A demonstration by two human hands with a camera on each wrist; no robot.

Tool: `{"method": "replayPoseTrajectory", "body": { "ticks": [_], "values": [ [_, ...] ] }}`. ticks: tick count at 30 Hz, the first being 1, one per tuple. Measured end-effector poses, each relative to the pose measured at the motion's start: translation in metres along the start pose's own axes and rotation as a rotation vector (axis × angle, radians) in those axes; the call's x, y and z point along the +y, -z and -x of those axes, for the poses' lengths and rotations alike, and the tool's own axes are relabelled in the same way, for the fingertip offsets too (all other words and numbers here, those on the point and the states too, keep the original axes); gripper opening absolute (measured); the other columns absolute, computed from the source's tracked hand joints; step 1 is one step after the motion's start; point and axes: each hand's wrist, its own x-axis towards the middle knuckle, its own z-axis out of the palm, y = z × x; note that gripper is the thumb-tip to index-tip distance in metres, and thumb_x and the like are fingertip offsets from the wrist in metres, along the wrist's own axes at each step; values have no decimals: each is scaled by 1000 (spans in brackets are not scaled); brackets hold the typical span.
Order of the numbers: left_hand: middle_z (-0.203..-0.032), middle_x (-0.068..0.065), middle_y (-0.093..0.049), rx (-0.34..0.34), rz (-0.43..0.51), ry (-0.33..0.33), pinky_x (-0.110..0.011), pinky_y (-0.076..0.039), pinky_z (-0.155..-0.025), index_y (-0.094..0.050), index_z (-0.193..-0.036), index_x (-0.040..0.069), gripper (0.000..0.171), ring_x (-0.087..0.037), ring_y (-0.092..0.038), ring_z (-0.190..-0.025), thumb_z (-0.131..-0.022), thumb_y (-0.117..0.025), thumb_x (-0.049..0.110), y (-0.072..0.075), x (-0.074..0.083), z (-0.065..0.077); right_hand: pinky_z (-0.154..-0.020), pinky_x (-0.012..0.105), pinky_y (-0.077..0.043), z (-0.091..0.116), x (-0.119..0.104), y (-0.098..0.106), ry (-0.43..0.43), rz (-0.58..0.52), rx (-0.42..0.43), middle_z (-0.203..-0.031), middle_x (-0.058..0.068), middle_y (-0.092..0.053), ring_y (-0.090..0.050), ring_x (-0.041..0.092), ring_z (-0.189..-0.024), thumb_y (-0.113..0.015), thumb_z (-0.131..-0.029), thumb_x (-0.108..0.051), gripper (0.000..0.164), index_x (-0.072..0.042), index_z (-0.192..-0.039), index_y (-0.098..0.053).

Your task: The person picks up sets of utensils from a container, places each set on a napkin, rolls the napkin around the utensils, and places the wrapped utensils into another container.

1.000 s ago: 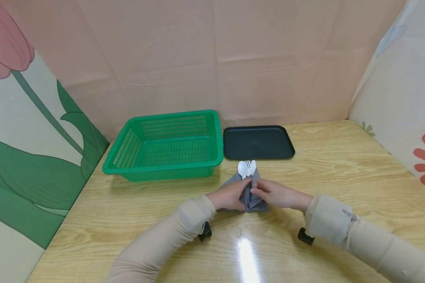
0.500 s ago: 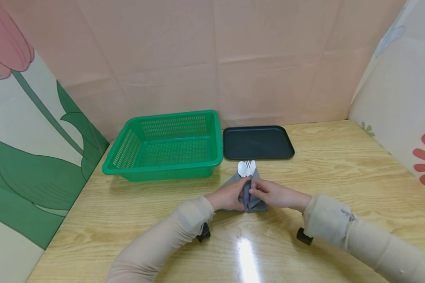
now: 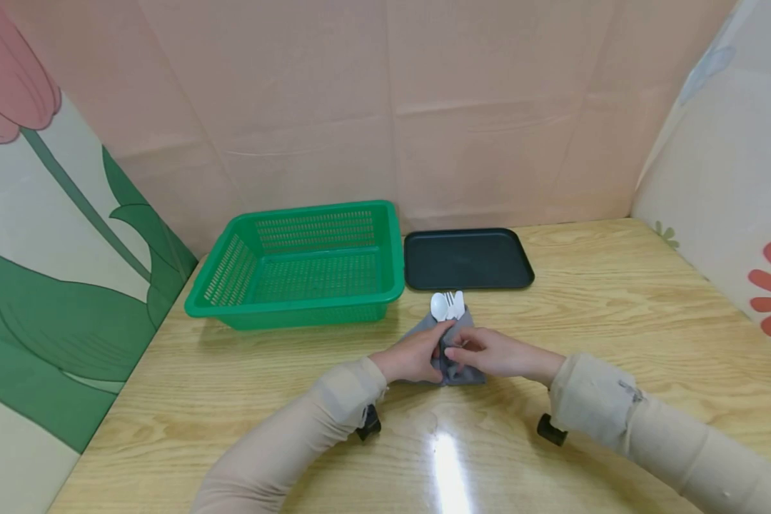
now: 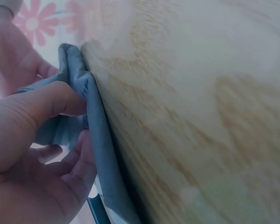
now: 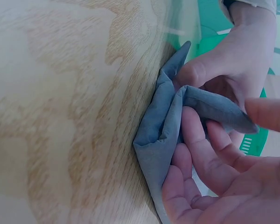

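A grey cloth napkin (image 3: pixel 472 376) lies folded on the table, with a white spoon (image 3: pixel 439 306), fork (image 3: pixel 450 303) and knife (image 3: pixel 459 304) sticking out of its far end. My left hand (image 3: pixel 414 355) holds the napkin's left side; in the left wrist view its thumb and curled fingers are against the cloth (image 4: pixel 102 158). From the right, my right hand (image 3: pixel 501 353) pinches a raised flap. The right wrist view shows that flap (image 5: pixel 214 106) between thumb and fingers. The cutlery handles are hidden under cloth and hands.
A green plastic basket (image 3: pixel 295 308) stands at the back left. Beside it, a black tray (image 3: pixel 467 258) lies flat behind the cutlery. The wooden table (image 3: pixel 617 307) meets a pink backdrop at the rear and patterned panels at the sides.
My right hand has shifted slightly left over the napkin, bringing the flap towards my left hand. The left hand stays nearly still, and the cutlery tips stay in place.
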Motion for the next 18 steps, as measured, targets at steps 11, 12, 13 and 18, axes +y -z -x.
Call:
{"method": "replayPoseTrajectory", "body": {
  "ticks": [11, 12, 13, 18],
  "values": [
    [-142, -12, -43, 4, 57, -8, -25, -40, -98, -17, -148, 11, 91, -21, -48, -123, -76, -72, 4, 1, -4, 2, -67, 25, -43, -2, 4, 0, 43, 19, -30, -93, 7, -63, -50, 13, -78, -59, -91, -20, 23, -1, -105, -58],
    [-143, -12, -43, 3, 61, -9, -25, -40, -99, -17, -148, 11, 91, -21, -48, -124, -76, -72, 4, 1, -5, 2, -67, 24, -43, -2, 5, -1, 53, 29, -29, -92, 7, -63, -50, 13, -77, -58, -91, -19, 24, 0, -106, -58],
    [-143, -12, -43, 2, 65, -10, -25, -40, -99, -18, -148, 11, 90, -21, -48, -123, -76, -73, 5, 1, -5, 2, -65, 23, -43, -3, 6, -1, 65, 38, -29, -89, 6, -62, -50, 12, -74, -58, -91, -17, 24, 1, -107, -58],
    [-142, -14, -43, -13, 108, 3, -27, -40, -101, -17, -147, 8, 92, -22, -47, -124, -76, -75, 14, 2, -7, 5, -55, 19, -40, -4, 8, -4, 147, 94, -28, -70, 0, -56, -46, 5, -60, -59, -90, -12, 24, 4, -107, -55]
  ]
}}
